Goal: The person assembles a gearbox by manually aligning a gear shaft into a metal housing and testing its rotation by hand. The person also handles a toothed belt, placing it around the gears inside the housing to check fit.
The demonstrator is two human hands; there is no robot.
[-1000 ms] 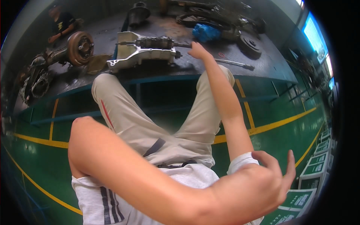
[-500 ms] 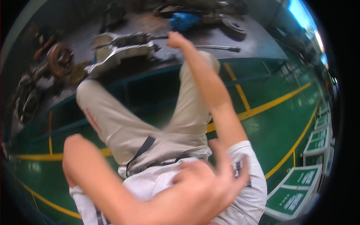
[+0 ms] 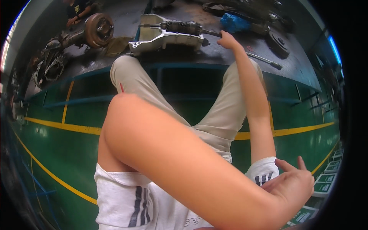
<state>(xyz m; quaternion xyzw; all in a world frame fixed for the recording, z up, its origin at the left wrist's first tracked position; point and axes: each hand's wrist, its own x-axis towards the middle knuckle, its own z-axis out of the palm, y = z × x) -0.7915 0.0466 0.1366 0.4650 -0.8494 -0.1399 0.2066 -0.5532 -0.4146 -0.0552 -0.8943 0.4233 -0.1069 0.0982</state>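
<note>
Gripping gear shaft (image 3: pixel 180 27): right hand (image 3: pixel 229 40) | Left hand (image 3: pixel 293 184) empty, loosely spread | Likely heavy, rigid; best held at ends

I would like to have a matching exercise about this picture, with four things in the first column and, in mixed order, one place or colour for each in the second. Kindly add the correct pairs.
Column one
1. right hand
2. left hand
3. drum
4. crumpled bundle

Column two
A. rusty brown
B. seen beside the right sleeve
C. bright blue
D. at the end of the shaft

Right pairs: 1-D, 2-B, 3-A, 4-C
</note>
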